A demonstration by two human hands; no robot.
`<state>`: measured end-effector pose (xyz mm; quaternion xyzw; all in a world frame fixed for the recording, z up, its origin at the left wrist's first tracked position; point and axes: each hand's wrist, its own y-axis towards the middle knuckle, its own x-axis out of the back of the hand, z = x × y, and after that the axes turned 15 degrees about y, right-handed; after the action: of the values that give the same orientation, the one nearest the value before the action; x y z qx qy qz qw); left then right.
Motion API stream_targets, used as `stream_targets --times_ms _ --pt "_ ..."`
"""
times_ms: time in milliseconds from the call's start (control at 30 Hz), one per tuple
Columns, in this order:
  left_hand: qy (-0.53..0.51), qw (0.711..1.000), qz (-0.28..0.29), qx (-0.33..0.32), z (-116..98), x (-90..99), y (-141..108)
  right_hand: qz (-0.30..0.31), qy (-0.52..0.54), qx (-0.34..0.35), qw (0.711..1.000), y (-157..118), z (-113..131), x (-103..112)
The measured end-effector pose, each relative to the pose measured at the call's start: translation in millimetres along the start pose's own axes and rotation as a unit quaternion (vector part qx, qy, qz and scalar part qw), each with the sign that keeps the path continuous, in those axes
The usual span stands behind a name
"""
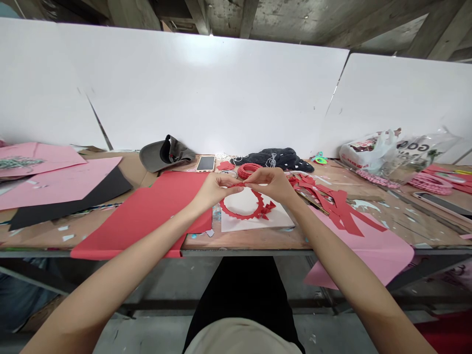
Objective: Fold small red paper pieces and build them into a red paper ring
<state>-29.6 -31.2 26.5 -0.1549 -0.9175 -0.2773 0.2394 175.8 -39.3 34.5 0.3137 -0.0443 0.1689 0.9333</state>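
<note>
Pinching far edge of red paper ring over white paper, with fingertips of left hand and right hand clamped on it, close together. Best to press lightly, keep curve round, avoid creasing jagged rim.

on the bench, a paper sheet lies left of the paper ring, cut strips right; behind, left to right, are a cap, a phone and a cloth.
</note>
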Motion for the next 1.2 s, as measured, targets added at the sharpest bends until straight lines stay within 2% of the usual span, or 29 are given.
stream_targets --times_ms 433,667,900,1200 --pt "0.010 1.000 -0.008 0.001 -2.3 -0.9 -1.0 0.001 -0.011 0.013 1.000 0.2 2.1 -2.3" --pt "0.004 1.000 -0.014 0.000 -0.4 0.0 -0.4 -0.019 -0.029 0.022 0.999 0.8 2.1 0.3" --pt "-0.015 1.000 -0.015 0.002 0.8 1.1 1.1 -0.012 0.034 -0.007 0.999 -1.4 4.1 0.8" --pt "-0.010 1.000 -0.017 0.006 -2.8 0.4 -0.4 -0.012 0.035 -0.009 0.999 -0.5 3.9 0.1"
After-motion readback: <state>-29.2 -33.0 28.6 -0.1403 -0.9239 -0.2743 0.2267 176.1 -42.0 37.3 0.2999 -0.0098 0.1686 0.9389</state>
